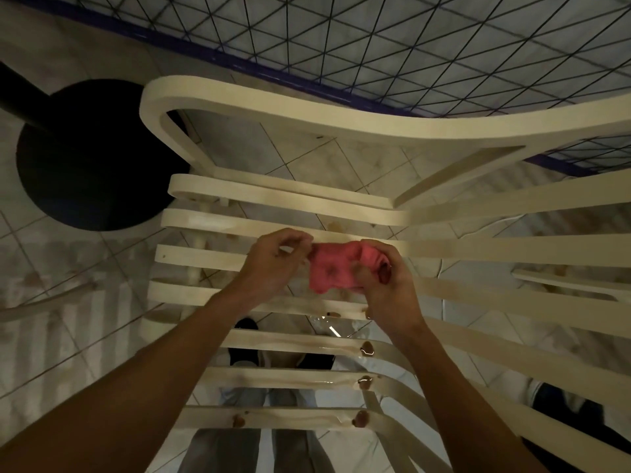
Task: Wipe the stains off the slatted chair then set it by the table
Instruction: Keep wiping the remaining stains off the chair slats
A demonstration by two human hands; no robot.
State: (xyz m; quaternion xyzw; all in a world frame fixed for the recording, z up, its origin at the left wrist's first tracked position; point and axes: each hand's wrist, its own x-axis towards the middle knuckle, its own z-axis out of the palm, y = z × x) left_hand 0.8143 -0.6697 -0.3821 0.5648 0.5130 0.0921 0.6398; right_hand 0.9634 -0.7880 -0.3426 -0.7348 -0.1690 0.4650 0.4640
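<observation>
Head view, looking down on chair (239, 222), pale slats running beneath and past both hands, right side cut off by the frame edge, legs mostly hidden under the seat. Beyond the grip, table (444, 46) with grid-patterned top and blue rim, only part showing, far side out of frame. Under the slats, tiled floor (307, 148), dim and blurred. Up and left of the grip, round black base (92, 155) with a dark post running off the frame; top end not visible. Nearer the body than the grip, glimpsed through the gaps, jeans (239, 445) and a dark shoe (244, 339), both half hidden by slats. Left hand (273, 264) pinching one edge of cloth (334, 268) with fingertips. Right hand (386, 285) curled round the other end, bunching it. Pink cloth stretched between the two hands over the middle slats; touching the wood or just above it, impossible to tell. Brown stains (367, 348) on the slats nearer the body than the grip, mostly below the right wrist, some with a wet glint. Fainter brownish mark just beyond the cloth, hard to make out.
</observation>
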